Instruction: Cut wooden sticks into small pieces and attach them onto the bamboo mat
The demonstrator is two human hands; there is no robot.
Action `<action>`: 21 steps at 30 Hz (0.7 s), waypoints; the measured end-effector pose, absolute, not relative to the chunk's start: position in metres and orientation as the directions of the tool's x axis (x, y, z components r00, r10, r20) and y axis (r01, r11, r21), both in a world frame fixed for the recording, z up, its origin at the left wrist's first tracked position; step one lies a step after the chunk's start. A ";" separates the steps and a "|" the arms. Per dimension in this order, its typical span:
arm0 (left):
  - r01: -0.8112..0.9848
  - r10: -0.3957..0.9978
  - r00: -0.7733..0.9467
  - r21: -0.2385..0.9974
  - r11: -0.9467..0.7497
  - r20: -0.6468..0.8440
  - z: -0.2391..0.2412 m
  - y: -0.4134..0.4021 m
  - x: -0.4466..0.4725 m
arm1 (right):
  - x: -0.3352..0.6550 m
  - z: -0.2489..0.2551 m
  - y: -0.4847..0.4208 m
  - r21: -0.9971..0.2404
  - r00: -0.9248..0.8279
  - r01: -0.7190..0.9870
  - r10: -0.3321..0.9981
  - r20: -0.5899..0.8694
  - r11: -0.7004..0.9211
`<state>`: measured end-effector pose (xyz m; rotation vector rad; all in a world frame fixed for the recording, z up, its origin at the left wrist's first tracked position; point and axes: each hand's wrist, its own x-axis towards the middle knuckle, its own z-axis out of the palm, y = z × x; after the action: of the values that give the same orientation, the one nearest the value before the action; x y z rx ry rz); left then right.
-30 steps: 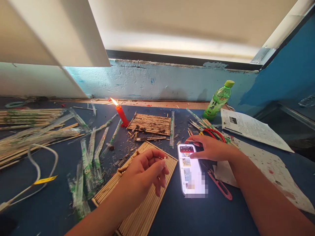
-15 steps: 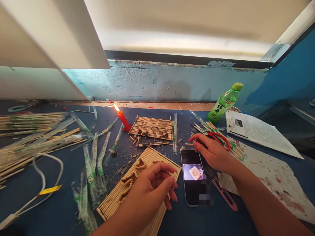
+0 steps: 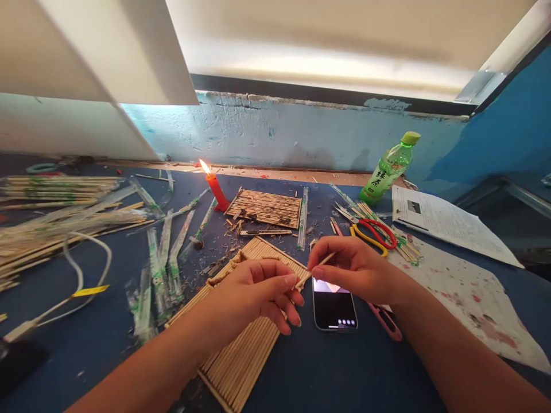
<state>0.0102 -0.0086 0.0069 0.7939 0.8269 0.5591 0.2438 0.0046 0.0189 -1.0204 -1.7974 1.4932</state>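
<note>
My right hand (image 3: 359, 268) pinches a short thin bamboo stick (image 3: 323, 262) between thumb and forefinger, just above the top of a phone (image 3: 333, 308) lying on the dark blue table (image 3: 353, 378). My left hand (image 3: 258, 289) hovers over a large mat of bamboo sticks (image 3: 245, 358), fingers curled, its fingertips meeting the stick's lower end; whether it grips the stick is unclear. A row of small curled wood pieces (image 3: 224, 272) lies on the mat near the left hand.
A lit red candle (image 3: 216, 191) leans behind a smaller scorched stick mat (image 3: 269, 207). Scissors with red and yellow handles (image 3: 372, 232), a pink cutter (image 3: 385, 321), a green tea bottle (image 3: 390, 168), printed papers (image 3: 443, 223), wrapped chopsticks (image 3: 55, 198) and a white cable (image 3: 81, 269) lie around.
My right hand left the phone screen, picked up a thin stick near the scissors and brought it toward my left hand. The phone screen changed from a bright page to mostly dark.
</note>
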 end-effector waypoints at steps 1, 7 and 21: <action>-0.126 0.696 0.576 0.794 0.594 -0.429 0.007 -0.009 0.010 | 0.243 0.018 0.004 -0.978 -0.545 0.191 0.838 -0.033 0.085; -0.029 0.642 0.616 0.801 0.598 -0.457 0.009 -0.012 0.010 | 0.242 0.017 0.004 -0.963 -0.560 0.240 0.828 -0.031 0.126; 0.023 0.619 0.548 0.750 0.661 -0.562 0.016 -0.012 0.014 | 0.239 0.015 0.008 -0.961 -0.521 0.255 0.852 -0.048 0.102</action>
<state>0.0145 -0.0117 0.0164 0.7877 0.9378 0.4001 0.2393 0.0083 0.0154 -1.0796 -1.8466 1.4380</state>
